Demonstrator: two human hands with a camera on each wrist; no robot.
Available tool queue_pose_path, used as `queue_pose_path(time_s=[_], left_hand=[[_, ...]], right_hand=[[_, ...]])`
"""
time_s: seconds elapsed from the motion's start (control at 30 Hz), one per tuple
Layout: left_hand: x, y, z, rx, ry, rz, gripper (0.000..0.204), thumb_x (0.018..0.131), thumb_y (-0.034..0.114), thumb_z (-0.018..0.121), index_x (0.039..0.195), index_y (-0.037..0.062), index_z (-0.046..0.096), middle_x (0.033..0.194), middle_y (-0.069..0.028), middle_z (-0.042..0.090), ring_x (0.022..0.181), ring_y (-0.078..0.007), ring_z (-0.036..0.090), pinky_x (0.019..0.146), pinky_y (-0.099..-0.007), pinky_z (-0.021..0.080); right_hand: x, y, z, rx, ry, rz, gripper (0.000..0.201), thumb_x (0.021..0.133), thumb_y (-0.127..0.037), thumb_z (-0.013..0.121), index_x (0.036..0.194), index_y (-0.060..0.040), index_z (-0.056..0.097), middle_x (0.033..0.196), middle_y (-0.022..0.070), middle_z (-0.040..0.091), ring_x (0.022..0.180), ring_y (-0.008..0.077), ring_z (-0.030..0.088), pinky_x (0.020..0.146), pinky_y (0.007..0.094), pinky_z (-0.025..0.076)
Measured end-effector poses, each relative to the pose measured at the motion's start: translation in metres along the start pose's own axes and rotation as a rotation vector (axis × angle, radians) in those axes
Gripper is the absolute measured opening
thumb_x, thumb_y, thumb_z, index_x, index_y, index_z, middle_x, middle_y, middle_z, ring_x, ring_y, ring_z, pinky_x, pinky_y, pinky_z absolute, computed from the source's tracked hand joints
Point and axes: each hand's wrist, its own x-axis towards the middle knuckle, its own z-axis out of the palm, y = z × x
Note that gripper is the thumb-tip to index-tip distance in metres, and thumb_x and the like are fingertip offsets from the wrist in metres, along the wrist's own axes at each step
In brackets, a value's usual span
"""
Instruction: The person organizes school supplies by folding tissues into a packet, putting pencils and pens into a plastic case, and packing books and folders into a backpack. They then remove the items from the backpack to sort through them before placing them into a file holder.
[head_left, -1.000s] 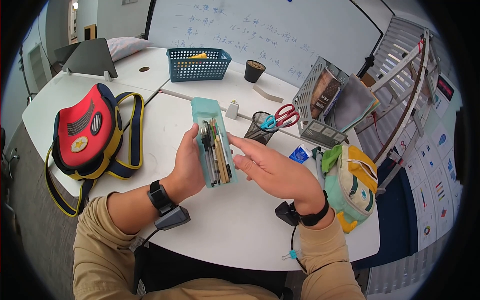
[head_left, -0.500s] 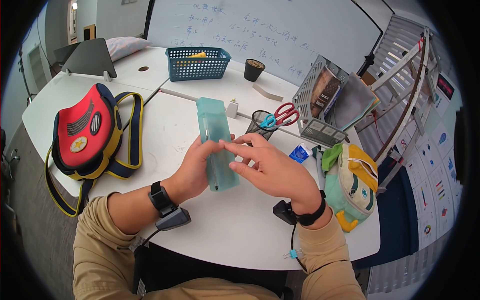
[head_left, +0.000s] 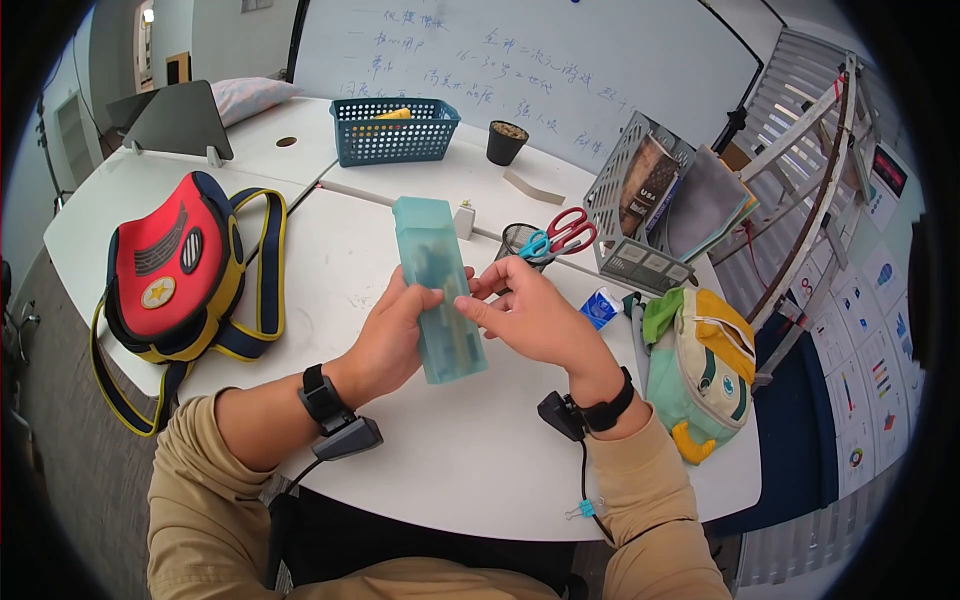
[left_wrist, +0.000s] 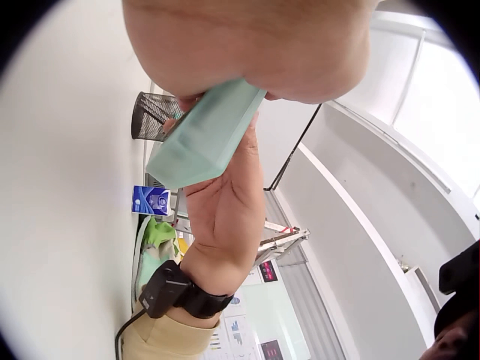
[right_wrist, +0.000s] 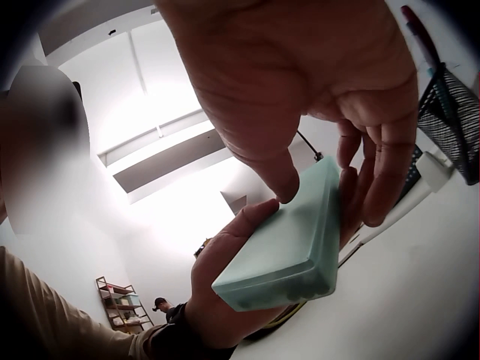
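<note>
A translucent teal pencil case point(head_left: 440, 330) is held up over the table with its lid down, and pens show dimly through the plastic. My left hand point(head_left: 385, 335) grips its left side, thumb across the lid. On the opposite edge, my right hand point(head_left: 535, 310) pinches the case, its thumb point(right_wrist: 281, 180) on the lid and its fingers curled at the side. From the left wrist, one end of the pencil case point(left_wrist: 206, 142) juts out below the left hand, with the right hand point(left_wrist: 225, 217) behind it.
Beyond the right hand stands a mesh pen cup point(head_left: 520, 243) with scissors point(head_left: 570, 232). A red bag point(head_left: 170, 270) lies left; a small green-yellow backpack point(head_left: 700, 370) and a blue packet point(head_left: 600, 307) are right. Farther back are a teal basket point(head_left: 395, 140), a black pot point(head_left: 506, 145) and a file holder point(head_left: 640, 200).
The pencil case stood open with its pens in plain sight; its lid has come down over them. The right hand has moved in from beside the case and now pinches its right edge.
</note>
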Motion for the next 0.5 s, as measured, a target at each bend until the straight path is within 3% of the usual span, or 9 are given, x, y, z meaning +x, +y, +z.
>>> queue_pose_path(time_s=[0.23, 0.33, 0.5], left_hand=[[0.003, -0.003, -0.008, 0.145, 0.067, 0.045, 0.066, 0.11, 0.014, 0.051, 0.173, 0.0116, 0.034, 0.173, -0.0123, 0.046, 0.156, -0.0328, 0.053, 0.127, -0.0546, 0.047], [0.005, -0.002, -0.011, 0.125, 0.046, 0.065, 0.065, 0.109, 0.015, 0.052, 0.172, 0.008, 0.039, 0.171, -0.0113, 0.05, 0.155, -0.0307, 0.054, 0.128, -0.0513, 0.046], [0.016, 0.003, -0.018, 0.18, 0.167, 0.17, 0.052, 0.116, 0.024, 0.057, 0.163, 0.0032, 0.051, 0.158, -0.0106, 0.064, 0.147, -0.0255, 0.06, 0.124, -0.0452, 0.049]], right_hand=[[0.017, 0.032, 0.014, 0.27, -0.192, -0.035, 0.075, 0.104, -0.047, 0.089, 0.149, 0.0055, 0.059, 0.133, 0.0134, 0.075, 0.105, 0.0187, 0.078, 0.091, 0.0335, 0.06], [0.022, 0.041, 0.02, 0.316, -0.279, -0.099, 0.064, 0.108, -0.041, 0.085, 0.149, 0.0033, 0.062, 0.134, 0.009, 0.075, 0.111, 0.016, 0.076, 0.098, 0.0334, 0.059], [0.026, 0.06, 0.03, 0.665, -0.301, -0.058, 0.048, 0.113, -0.03, 0.079, 0.148, 0.0001, 0.065, 0.135, 0.0054, 0.075, 0.123, 0.013, 0.071, 0.105, 0.0336, 0.058]])
